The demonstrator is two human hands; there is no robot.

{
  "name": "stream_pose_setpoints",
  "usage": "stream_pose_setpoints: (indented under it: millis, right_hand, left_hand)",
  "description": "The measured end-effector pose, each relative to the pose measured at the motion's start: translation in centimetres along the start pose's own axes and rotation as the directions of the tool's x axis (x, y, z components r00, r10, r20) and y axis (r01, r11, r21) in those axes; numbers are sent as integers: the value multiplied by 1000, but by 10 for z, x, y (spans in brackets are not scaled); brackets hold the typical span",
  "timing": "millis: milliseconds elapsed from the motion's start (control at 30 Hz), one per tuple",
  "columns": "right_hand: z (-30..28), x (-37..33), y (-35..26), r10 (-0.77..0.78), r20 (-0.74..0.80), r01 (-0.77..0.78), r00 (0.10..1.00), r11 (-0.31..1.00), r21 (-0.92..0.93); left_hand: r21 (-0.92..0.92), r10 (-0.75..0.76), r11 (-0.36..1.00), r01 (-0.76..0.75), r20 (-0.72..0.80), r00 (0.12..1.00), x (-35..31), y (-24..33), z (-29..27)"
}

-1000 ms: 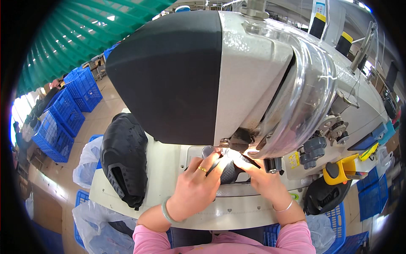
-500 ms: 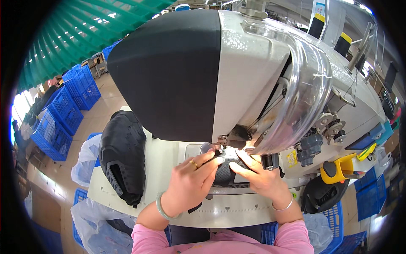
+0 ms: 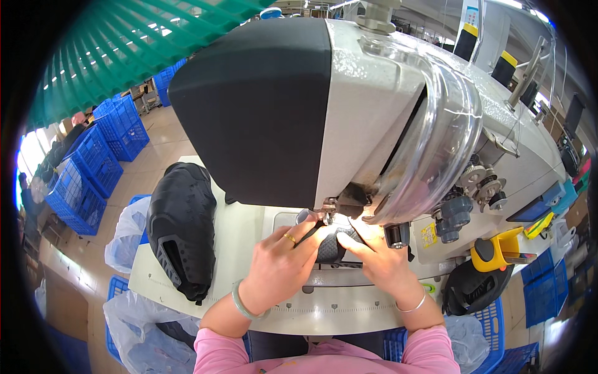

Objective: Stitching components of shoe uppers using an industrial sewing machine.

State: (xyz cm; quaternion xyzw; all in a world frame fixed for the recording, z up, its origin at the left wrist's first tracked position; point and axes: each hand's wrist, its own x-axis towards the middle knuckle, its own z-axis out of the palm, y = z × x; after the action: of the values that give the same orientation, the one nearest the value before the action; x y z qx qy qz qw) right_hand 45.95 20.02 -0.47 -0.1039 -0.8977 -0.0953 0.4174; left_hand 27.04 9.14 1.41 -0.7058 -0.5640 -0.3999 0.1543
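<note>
Under the needle area of a large sewing machine (image 3: pixel 374 93) lies a black textured fabric piece (image 3: pixel 330 250), partly hidden by my fingers. My left hand (image 3: pixel 279 262), with a gold ring and a pale bangle, holds the piece's left side, fingertips beside the presser foot (image 3: pixel 329 209). From the right, my right hand (image 3: pixel 381 262) presses the piece with its thumb, and its other fingers reach forward into the bright light near the needle. Where those fingertips end is washed out by glare. A clear curved guard (image 3: pixel 458 131) arches above my right hand.
A black bundle of what look like shoe uppers (image 3: pixel 182 234) lies at the table's left. On the right are a yellow holder (image 3: pixel 497 249) and another black piece (image 3: pixel 476 287). Blue crates (image 3: pixel 78 196) and plastic bags (image 3: pixel 146 330) stand around the white table (image 3: pixel 237 311).
The fabric piece has turned and shifted under the presser foot, so less of it shows in front of my fingers. Both hands have moved slightly with it and stay on it.
</note>
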Motion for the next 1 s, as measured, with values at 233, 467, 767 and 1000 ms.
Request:
stream_pose_setpoints:
  millis: [233,467,767,1000]
  right_hand:
    - [-10,-1,-25,77,5,-76,997,989,-131]
    - [26,-22,-35,208,-17,-209,978,977,-44]
    - [21,-18,-30,171,6,-170,985,982,-78]
    - [11,-11,-30,189,44,-185,981,980,-78]
  left_hand:
    - [52,26,998,-26,0,1000,-1,-4,0]
    - [-111,-45,993,44,-10,999,7,-8,1]
    - [-245,-79,966,85,36,996,7,-13,-9]
    - [-120,34,993,-25,71,997,6,-12,-9]
